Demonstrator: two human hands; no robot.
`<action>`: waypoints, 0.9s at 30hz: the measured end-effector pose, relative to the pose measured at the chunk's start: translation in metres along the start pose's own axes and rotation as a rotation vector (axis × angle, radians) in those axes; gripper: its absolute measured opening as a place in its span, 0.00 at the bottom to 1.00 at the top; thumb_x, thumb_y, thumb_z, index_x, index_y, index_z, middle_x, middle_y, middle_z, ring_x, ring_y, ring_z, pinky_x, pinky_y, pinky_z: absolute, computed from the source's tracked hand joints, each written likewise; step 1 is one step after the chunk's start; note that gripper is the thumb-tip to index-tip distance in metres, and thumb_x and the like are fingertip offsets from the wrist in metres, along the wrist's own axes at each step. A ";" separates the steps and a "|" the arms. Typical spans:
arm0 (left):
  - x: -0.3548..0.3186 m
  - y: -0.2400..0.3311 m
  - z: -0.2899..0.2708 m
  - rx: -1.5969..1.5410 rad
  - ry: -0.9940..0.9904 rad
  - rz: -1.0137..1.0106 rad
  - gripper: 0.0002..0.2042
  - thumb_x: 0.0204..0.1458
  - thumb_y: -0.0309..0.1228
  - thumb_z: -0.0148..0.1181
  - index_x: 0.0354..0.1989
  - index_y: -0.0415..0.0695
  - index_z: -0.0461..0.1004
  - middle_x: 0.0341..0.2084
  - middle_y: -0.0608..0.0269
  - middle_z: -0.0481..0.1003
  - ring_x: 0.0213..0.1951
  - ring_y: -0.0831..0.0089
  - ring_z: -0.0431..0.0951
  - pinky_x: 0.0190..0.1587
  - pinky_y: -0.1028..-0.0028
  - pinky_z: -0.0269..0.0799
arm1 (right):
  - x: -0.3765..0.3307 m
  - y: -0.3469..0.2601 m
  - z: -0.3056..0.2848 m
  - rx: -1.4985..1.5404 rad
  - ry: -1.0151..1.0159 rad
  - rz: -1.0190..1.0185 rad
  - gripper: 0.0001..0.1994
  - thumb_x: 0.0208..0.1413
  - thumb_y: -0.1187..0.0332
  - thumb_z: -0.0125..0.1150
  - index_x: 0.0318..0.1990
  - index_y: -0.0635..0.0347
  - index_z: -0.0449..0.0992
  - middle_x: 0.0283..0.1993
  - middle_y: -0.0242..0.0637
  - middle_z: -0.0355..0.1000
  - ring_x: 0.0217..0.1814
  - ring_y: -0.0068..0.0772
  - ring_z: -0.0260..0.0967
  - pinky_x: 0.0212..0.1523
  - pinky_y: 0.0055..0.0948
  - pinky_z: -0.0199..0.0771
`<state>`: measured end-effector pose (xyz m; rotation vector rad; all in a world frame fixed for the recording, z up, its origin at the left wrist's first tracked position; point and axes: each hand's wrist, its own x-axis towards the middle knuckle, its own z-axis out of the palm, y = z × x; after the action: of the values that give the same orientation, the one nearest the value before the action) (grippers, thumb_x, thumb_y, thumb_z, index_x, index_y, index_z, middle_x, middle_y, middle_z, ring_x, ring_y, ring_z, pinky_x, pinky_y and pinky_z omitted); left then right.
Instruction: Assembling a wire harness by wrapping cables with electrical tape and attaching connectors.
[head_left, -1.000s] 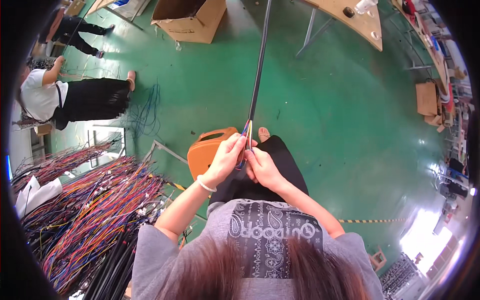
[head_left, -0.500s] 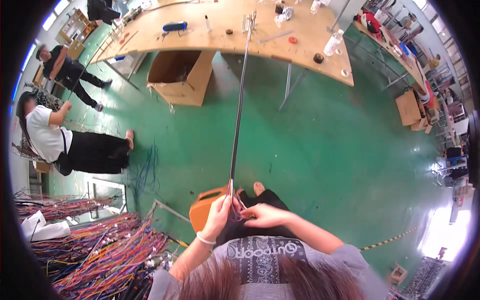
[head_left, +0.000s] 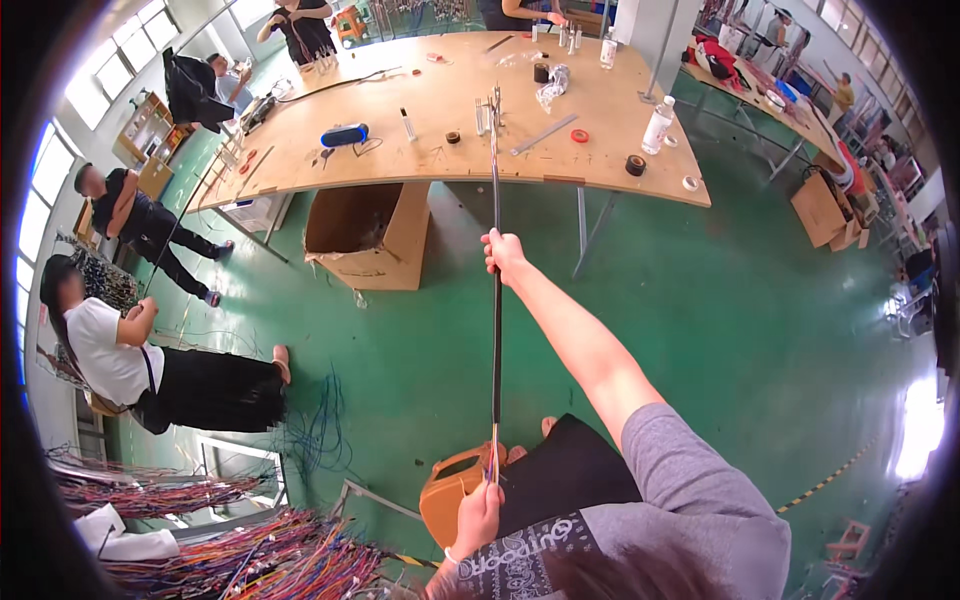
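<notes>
A long black-sleeved cable [head_left: 497, 360] runs taut from a small metal post fixture [head_left: 494, 110] on the workbench back to my body. My right hand [head_left: 505, 257] reaches far forward, its fingers wrapped round the black sleeve a little short of the bench edge. Close to my lap, my left hand [head_left: 480, 515] is closed on the cable's near end, where coloured wires [head_left: 494, 455] come out of the sleeve. The wire tips below that hand are hidden.
On the wooden workbench [head_left: 610, 165] are a blue cylindrical speaker [head_left: 344, 135], tape rolls [head_left: 635, 165] and a white bottle [head_left: 658, 127]. A cardboard box [head_left: 365, 245] stands beneath. An orange plastic stool [head_left: 450, 500] is by my legs; wire bundles [head_left: 250, 560] lie left. Two people stand left.
My right hand has left the wire end beside my left hand and moved far forward along the sleeve, where it grips. My left hand keeps its hold. The view has tilted up.
</notes>
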<state>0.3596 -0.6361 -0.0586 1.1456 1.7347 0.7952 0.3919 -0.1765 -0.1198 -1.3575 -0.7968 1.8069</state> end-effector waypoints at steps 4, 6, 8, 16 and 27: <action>0.004 -0.010 -0.006 0.027 0.055 -0.100 0.15 0.63 0.37 0.43 0.28 0.42 0.70 0.15 0.53 0.68 0.21 0.55 0.73 0.27 0.62 0.67 | 0.064 -0.040 0.008 0.044 -0.086 0.025 0.18 0.69 0.52 0.39 0.46 0.59 0.66 0.23 0.29 0.61 0.15 0.24 0.56 0.17 0.31 0.64; -0.001 -0.033 -0.014 0.060 0.098 -0.196 0.15 0.62 0.38 0.44 0.28 0.42 0.71 0.16 0.52 0.69 0.21 0.54 0.74 0.28 0.61 0.67 | 0.096 -0.059 0.020 0.021 -0.088 0.054 0.19 0.69 0.51 0.39 0.47 0.58 0.65 0.24 0.31 0.64 0.15 0.25 0.57 0.17 0.32 0.65; 0.001 -0.068 -0.017 0.234 0.134 -0.301 0.16 0.61 0.36 0.42 0.33 0.38 0.73 0.19 0.52 0.72 0.21 0.63 0.72 0.27 0.66 0.68 | 0.133 -0.067 0.032 -0.003 -0.099 0.084 0.19 0.68 0.51 0.38 0.49 0.58 0.64 0.26 0.33 0.66 0.15 0.27 0.59 0.17 0.34 0.67; 0.156 -0.010 -0.039 0.576 -0.114 -0.499 0.15 0.60 0.38 0.45 0.37 0.38 0.73 0.26 0.48 0.73 0.29 0.57 0.74 0.33 0.62 0.70 | 0.292 -0.130 0.012 0.154 -0.088 0.003 0.20 0.66 0.47 0.43 0.45 0.57 0.64 0.26 0.32 0.65 0.17 0.27 0.64 0.19 0.33 0.75; 0.306 0.007 -0.107 1.016 -0.653 -0.654 0.17 0.59 0.42 0.50 0.44 0.39 0.73 0.39 0.43 0.76 0.42 0.48 0.77 0.43 0.55 0.73 | 0.331 -0.142 -0.021 0.234 -0.093 0.059 0.16 0.68 0.56 0.46 0.35 0.58 0.69 0.22 0.26 0.61 0.13 0.18 0.54 0.14 0.23 0.59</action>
<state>0.2085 -0.3534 -0.1076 1.1212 1.7373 -0.8785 0.3794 0.1794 -0.1796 -1.1635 -0.5759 1.9537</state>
